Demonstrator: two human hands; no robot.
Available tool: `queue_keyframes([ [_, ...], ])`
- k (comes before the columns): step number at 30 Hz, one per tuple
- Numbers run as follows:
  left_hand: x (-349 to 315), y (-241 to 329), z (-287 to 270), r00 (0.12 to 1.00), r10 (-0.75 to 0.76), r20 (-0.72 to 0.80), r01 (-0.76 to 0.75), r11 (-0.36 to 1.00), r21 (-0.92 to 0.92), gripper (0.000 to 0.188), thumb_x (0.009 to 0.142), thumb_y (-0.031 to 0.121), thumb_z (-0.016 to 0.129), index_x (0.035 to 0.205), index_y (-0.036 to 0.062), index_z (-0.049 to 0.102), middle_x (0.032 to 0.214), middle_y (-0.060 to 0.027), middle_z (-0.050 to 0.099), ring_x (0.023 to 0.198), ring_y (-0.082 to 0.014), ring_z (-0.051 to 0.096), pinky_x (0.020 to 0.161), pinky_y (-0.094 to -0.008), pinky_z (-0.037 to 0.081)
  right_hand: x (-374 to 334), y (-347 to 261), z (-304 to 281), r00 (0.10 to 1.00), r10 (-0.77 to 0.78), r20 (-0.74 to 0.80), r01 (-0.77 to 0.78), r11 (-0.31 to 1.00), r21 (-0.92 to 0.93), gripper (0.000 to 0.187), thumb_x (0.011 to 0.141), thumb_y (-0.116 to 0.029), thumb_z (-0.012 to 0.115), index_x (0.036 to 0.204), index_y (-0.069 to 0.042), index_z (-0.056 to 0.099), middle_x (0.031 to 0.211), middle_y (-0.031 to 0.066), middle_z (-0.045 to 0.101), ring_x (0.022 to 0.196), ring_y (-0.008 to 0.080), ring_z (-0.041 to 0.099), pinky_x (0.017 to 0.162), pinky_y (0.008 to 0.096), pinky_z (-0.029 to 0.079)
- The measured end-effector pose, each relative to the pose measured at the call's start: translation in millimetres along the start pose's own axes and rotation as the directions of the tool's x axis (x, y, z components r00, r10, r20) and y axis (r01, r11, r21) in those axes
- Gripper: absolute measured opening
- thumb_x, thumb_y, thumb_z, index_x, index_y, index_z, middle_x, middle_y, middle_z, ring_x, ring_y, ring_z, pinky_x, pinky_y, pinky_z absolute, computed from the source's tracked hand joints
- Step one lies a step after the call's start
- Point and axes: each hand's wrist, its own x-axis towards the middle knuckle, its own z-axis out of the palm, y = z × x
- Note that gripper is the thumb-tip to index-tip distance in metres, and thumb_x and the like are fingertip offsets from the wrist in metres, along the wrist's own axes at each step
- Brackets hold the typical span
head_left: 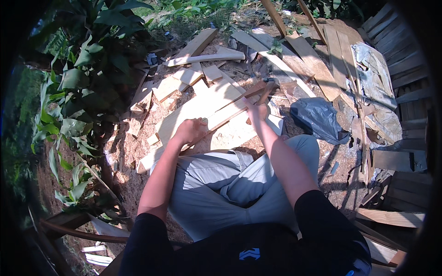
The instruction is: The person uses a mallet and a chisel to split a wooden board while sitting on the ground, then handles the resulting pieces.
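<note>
My right hand (257, 112) is closed round the wooden handle of a hammer (265, 94), whose dark metal head points away from me. A long narrow wooden strip (230, 110) lies slantwise in front of my crossed legs, on top of a wide pale board (195, 106). Curled over the strip's near left part is my left hand (191, 131), its fingers bent around it. Whether a small thing is also pinched in those fingertips cannot be made out. The right hand sits beside the strip's far end.
Short offcuts (186, 76) and wood shavings cover the ground ahead. A dark plastic bag (317, 119) lies right of my knee. Long planks (313, 64) stretch to the far right, near a slatted wooden wall (400, 50). Leafy plants (76, 92) grow along the left.
</note>
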Motion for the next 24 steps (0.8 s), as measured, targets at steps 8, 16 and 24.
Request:
queue_keyframes([
  [8,-10.3,4.1,-6.8,0.997,-0.07,-0.025,0.069,0.996,-0.06,0.024,0.079,0.025,0.076,0.099,0.0133,0.08,0.094,-0.0148,0.076,0.089,-0.0288,0.073,0.085,-0.0377,0.056,-40.1,0.3,55.2,0.95,-0.089,-0.298,0.021,0.974,-0.224,0.066,0.062,-0.031,0.097,0.104,0.008,0.064,0.095,0.0216,0.073,0.086,0.0353,0.072,0.078,0.0424,0.056],
  [16,-18.4,18.6,-22.2,0.982,-0.183,-0.057,0.16,0.947,-0.28,0.038,0.079,0.014,0.078,0.117,0.013,0.073,0.107,-0.011,0.075,0.099,-0.0235,0.071,0.089,-0.0354,0.055,-61.0,-40.1,38.9,0.972,0.07,-0.226,-0.012,0.968,0.249,0.063,0.071,-0.006,0.088,0.122,0.005,0.053,0.115,0.0229,0.067,0.105,0.0331,0.068,0.095,0.0408,0.052],
  [24,-48.3,14.1,-41.0,0.974,-0.129,-0.184,0.037,0.899,-0.436,0.042,0.084,0.01,0.08,0.124,0.0087,0.069,0.113,-0.0079,0.072,0.106,-0.0196,0.067,0.09,-0.034,0.054,-109.9,-103.8,25.9,0.982,0.048,-0.183,0.057,0.847,0.528,0.05,0.072,0.001,0.081,0.108,0.0,0.047,0.107,0.0152,0.06,0.098,0.0261,0.064,0.093,0.0394,0.05],
])
